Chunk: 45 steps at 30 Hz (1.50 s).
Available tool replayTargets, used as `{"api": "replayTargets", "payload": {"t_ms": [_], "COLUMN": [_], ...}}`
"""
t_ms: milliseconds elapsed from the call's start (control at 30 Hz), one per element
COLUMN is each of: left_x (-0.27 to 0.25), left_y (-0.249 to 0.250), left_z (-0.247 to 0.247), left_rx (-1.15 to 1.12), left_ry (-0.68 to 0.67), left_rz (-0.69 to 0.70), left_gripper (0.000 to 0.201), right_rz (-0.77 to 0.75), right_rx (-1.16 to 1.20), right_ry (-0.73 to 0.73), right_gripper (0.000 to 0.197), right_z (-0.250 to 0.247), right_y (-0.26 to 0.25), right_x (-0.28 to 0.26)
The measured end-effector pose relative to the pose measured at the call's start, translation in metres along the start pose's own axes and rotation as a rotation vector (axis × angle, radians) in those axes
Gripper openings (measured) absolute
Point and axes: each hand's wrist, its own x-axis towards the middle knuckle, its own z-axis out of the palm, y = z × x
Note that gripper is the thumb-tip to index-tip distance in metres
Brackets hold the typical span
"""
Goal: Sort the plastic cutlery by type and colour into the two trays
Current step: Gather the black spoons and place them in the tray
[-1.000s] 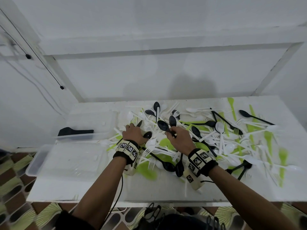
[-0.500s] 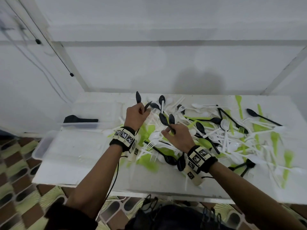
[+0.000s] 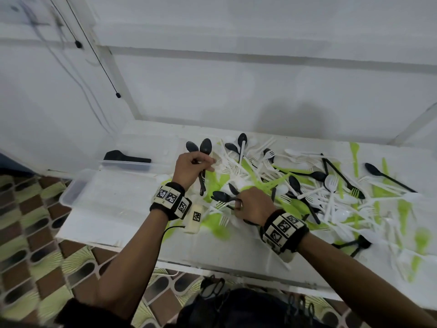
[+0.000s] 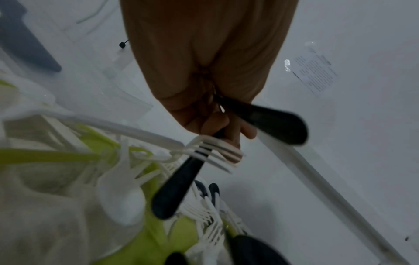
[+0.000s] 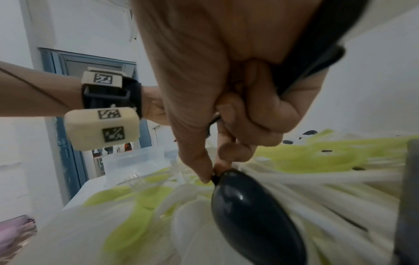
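A heap of black, white and lime-green plastic cutlery (image 3: 295,185) covers the white table (image 3: 236,247). My left hand (image 3: 192,168) is raised over the heap's left side and grips two black spoons (image 3: 205,146), bowls up; in the left wrist view the black spoons (image 4: 275,123) stick out of the fist (image 4: 211,114). My right hand (image 3: 248,204) pinches black spoons (image 3: 222,196) low at the heap's near edge, and the right wrist view shows one spoon bowl (image 5: 254,206) below the fingertips (image 5: 204,176). Two clear trays lie at the left: a near tray (image 3: 78,188) and a far tray (image 3: 132,165).
A black object (image 3: 125,157) lies in the far tray. The wall rises straight behind the table. A patterned tile floor (image 3: 26,228) shows beyond the table's left and near edges. More cutlery spreads to the table's right end.
My left hand has risen from the heap with black spoons and shifted left toward the trays. My right hand has come nearer and lower, still holding black spoons.
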Motion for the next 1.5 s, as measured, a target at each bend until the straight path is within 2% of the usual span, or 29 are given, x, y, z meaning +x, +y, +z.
{"api": "replayTargets", "payload": {"t_ms": [167,300,433,567,667,800,967,1133,1167,1233,1333,1500], "left_x": [-0.009,-0.012,-0.011,-0.012,-0.014,-0.017,-0.022,-0.025,-0.025,-0.024,-0.021,-0.028], "left_y": [-0.002,0.006,0.009,0.008,0.008,0.013,0.012,0.016,0.015,0.012,0.004,-0.009], "left_z": [0.002,0.002,0.003,0.009,0.014,0.024,0.037,0.043,0.044,0.045,0.043,0.043], "left_rx": [-0.003,-0.087,-0.129,-0.134,-0.112,0.02,0.12,0.251,0.272,0.287,0.278,0.227], "left_ry": [-0.055,-0.041,-0.049,-0.046,-0.062,-0.104,-0.123,-0.237,-0.244,-0.17,-0.037,-0.123], "left_rz": [0.011,0.04,0.052,0.1,0.083,0.148,0.223,0.267,0.261,0.243,0.191,0.089], "left_gripper": [0.015,0.017,0.018,0.02,0.025,0.023,0.026,0.037,0.04,0.038,0.028,0.024], "right_rz": [-0.004,0.054,0.18,0.253,0.278,0.254,0.287,0.263,0.234,0.191,0.153,0.137], "right_rx": [0.078,0.364,0.615,0.917,1.03,1.156,1.289,1.553,1.577,1.577,1.443,1.193], "right_ry": [-0.027,0.022,0.046,0.028,0.034,0.014,-0.005,-0.143,-0.166,-0.152,0.005,0.157], "right_gripper": [0.028,0.039,0.016,0.012,0.009,0.001,0.015,0.025,0.023,0.012,0.024,0.025], "right_z": [-0.013,-0.027,-0.034,-0.037,-0.04,-0.05,-0.047,-0.044,-0.044,-0.045,-0.047,-0.045], "right_y": [0.005,0.01,0.015,0.018,0.02,0.019,0.029,0.032,0.031,0.031,0.034,0.038], "right_x": [0.007,0.007,0.008,0.0,-0.006,-0.012,-0.009,-0.007,-0.008,-0.01,-0.013,-0.013]}}
